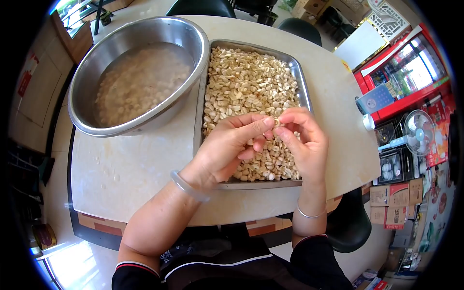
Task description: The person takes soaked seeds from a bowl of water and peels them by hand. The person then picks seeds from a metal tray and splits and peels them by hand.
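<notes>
My left hand (241, 140) and my right hand (304, 136) meet over the near half of a metal tray (251, 185). Between the fingertips of both hands is one small pale lotus seed (277, 123), pinched from either side and partly covered by the fingers. Loose cream-coloured lotus seeds (251, 82), many split open, fill the tray below. To the left stands a large steel basin (140, 126) of cloudy water with more pale seeds (125, 99) under the surface.
Tray and basin share a pale oval table (121, 179). Dark chairs (345, 220) stand around it. On the right are a red-framed display fridge (411, 67), a fan (418, 133) and stacked cardboard boxes (396, 200).
</notes>
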Demonstrator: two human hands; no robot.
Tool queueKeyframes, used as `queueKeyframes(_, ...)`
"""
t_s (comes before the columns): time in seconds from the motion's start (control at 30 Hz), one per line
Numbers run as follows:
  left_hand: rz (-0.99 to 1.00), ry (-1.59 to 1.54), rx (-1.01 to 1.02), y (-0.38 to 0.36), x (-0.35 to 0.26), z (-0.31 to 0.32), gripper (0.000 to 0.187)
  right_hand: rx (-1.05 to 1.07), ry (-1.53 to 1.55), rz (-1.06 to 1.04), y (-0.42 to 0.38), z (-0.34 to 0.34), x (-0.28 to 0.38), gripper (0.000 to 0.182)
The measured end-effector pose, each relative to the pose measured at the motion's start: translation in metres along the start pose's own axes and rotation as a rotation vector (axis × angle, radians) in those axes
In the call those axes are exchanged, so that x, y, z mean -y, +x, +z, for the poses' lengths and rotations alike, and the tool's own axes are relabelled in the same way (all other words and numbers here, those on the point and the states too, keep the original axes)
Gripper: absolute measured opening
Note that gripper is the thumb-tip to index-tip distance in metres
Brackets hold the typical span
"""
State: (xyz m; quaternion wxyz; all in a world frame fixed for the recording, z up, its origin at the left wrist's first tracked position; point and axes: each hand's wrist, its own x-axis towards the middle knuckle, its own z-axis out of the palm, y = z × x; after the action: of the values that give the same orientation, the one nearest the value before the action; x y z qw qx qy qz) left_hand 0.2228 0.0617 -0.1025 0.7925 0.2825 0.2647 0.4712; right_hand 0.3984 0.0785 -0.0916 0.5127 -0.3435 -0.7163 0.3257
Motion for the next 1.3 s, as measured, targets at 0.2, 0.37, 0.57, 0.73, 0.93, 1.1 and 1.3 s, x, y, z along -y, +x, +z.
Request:
queueKeyframes(0.2, 0.023, 0.127, -0.077, 0.0, -0.001, 0.002, 0.02, 0.064, -0.316, -0.141, -0.002, 0.002, 0.007, 0.027)
queueKeyframes(0.37, -0.01, 0.029, -0.062, -0.001, -0.004, -0.002, 0.023, -0.017, -0.326, -0.043, 0.0, -0.003, 0.006, 0.034)
queueKeyframes(0.57, -0.026, 0.08, -0.026, 0.001, -0.001, -0.003, 0.032, 0.049, -0.371, -0.08, -0.002, 0.002, 0.013, 0.03)
queueKeyframes(0.73, -0.054, -0.171, -0.096, 0.004, -0.001, -0.003, 0.045, -0.14, -0.573, -0.18, 0.003, -0.003, 0.007, 0.025)
queueKeyframes(0.93, -0.064, -0.437, -0.17, 0.005, 0.002, -0.007, 0.047, 0.116, -0.453, -0.384, -0.001, 0.016, 0.019, 0.028)
queueKeyframes(1.1, -0.046, -0.459, -0.125, 0.005, 0.004, -0.007, 0.049, 0.166, -0.662, -0.45, -0.006, 0.028, 0.02, 0.031)
queueKeyframes(1.3, -0.009, -0.4, -0.018, 0.005, 0.012, -0.013, 0.05, 0.189, -0.693, -0.35, -0.008, 0.035, 0.025, 0.027)
